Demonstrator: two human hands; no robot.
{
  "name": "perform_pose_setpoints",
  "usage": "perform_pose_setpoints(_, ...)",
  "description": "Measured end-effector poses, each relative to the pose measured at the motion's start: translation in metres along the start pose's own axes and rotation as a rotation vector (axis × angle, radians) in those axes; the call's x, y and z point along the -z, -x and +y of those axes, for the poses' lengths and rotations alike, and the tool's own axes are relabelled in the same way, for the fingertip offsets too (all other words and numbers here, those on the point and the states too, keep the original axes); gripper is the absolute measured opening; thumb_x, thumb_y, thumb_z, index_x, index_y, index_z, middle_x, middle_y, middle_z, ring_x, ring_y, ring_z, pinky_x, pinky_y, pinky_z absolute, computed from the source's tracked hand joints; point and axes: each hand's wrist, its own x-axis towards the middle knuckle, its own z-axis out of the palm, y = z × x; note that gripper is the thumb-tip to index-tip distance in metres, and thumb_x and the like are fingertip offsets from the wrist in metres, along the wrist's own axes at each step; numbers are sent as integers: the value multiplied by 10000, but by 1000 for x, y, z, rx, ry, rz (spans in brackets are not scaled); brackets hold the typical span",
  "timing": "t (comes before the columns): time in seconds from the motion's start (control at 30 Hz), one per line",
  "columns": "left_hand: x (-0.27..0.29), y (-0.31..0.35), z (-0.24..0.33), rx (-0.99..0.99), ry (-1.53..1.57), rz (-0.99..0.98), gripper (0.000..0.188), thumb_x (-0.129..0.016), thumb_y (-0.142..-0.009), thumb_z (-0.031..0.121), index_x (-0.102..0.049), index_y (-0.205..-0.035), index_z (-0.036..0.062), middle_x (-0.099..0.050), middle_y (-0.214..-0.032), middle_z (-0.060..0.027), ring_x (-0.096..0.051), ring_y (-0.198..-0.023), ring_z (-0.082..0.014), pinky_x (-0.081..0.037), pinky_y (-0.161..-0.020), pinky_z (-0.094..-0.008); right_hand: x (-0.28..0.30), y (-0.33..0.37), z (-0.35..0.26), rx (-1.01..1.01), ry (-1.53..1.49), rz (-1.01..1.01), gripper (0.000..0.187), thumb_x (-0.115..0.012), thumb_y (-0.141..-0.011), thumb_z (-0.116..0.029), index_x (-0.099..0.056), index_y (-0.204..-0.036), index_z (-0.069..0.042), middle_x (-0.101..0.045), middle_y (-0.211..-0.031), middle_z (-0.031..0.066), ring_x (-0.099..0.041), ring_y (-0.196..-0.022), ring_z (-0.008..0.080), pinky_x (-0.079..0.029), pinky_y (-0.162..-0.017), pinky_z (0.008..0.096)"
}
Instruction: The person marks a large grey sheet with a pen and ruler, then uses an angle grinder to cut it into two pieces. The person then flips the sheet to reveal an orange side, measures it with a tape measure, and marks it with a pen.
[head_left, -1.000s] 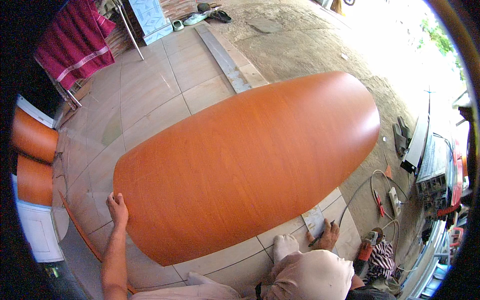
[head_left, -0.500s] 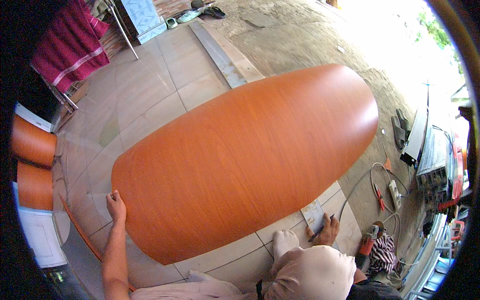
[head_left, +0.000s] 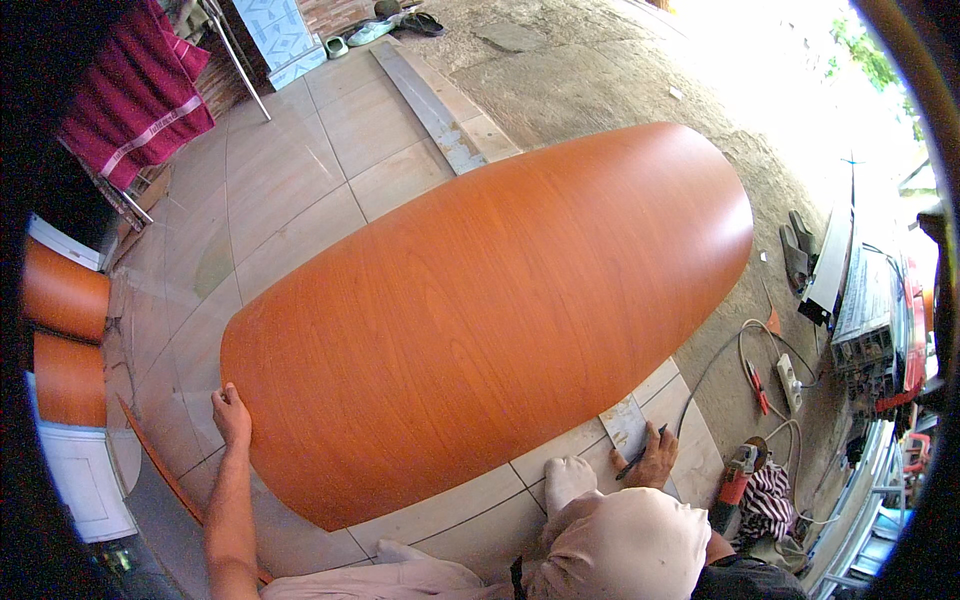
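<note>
A large orange-brown wood-grain sheet (head_left: 480, 320) lies across the tiled floor in front of me, its far right end reaching over the rough concrete. At its near left corner my left hand (head_left: 233, 416) is closed on the edge, thumb and fingertips at the rim. My right hand (head_left: 652, 460) rests low by the sheet's near long edge, closed around a thin dark pen-like tool (head_left: 630, 467). Beside those fingers, a flat grey metal strip (head_left: 625, 425) sticks out from under the sheet. My foot (head_left: 570, 480) stands on the tiles between my hands.
An angle grinder (head_left: 738, 474) lies at the right by a striped cloth (head_left: 768, 500). Red-handled pliers (head_left: 758, 388), a white power strip (head_left: 789, 386) and cables are near it. Stacked metal profiles (head_left: 865, 330) line the right side. A maroon towel (head_left: 140, 90) hangs at far left.
</note>
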Motion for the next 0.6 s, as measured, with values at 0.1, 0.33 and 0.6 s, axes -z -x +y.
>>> perform_pose_setpoints(0.1, -1, 1, 0, 10, -5, 2, 485, -502, -1063, 430, -586, -1210, -25, -681, -1158, -268, -658, -1090, -436, -504, -932, -510, 1, -1, -2, 5, -18, 10, 942, -886, -623, -479, -531, -1385, -55, -516, -1290, 245, -462, -1239, 439, -342, -1112, 554)
perform_pose_setpoints(0.33, -1, 3, 2, -12, -5, 10, 477, -500, -1062, 435, -587, -1179, -20, -687, -1149, -267, -660, -1080, -443, -508, -927, -507, -2, 0, 1, 16, 18, 12, 948, -885, -628, -484, -530, -1387, -40, -517, -1285, 242, -460, -1235, 437, -342, -1112, 541)
perform_pose_setpoints(0.6, -3, 1, 0, 19, -24, -22, 502, -495, -1066, 433, -573, -1258, -25, -660, -1213, -268, -643, -1120, -432, -505, -949, -490, -5, 0, 6, 43, -1, 21, 941, -872, -642, -498, -521, -1391, -48, -515, -1278, 245, -456, -1231, 441, -336, -1112, 553)
